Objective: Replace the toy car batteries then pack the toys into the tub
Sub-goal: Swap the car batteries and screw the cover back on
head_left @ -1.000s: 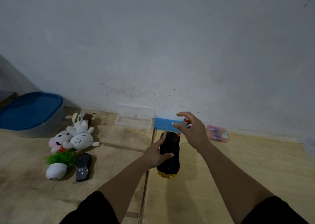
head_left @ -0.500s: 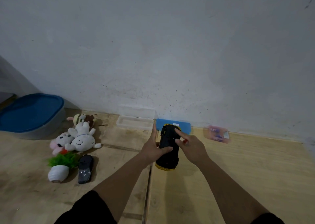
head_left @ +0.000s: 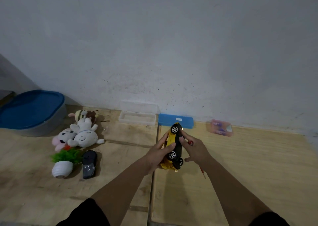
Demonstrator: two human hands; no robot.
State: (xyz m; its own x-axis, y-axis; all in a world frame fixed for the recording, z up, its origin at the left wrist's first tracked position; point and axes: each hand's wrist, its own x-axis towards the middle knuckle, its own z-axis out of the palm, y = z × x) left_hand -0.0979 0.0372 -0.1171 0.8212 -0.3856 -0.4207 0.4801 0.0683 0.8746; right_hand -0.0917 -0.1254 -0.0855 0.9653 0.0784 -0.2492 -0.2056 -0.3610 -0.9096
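The tub [head_left: 31,112], blue lid on, sits at 9 o'clock on the wooden tabletop [head_left: 240,165]. Plush toys [head_left: 80,134] lie beside it. At centre, the car [head_left: 173,148] is tilted on its side, wheels showing, between both hands: left hand [head_left: 158,155] grasps its yellow body, right hand [head_left: 196,150] grips a red screwdriver [head_left: 201,171], fingertips touching the underside.

One yellow toy car [head_left: 173,146], three plush toys [head_left: 80,132], one potted plant [head_left: 64,162], one lidded tub [head_left: 32,112], two hands [head_left: 159,154].
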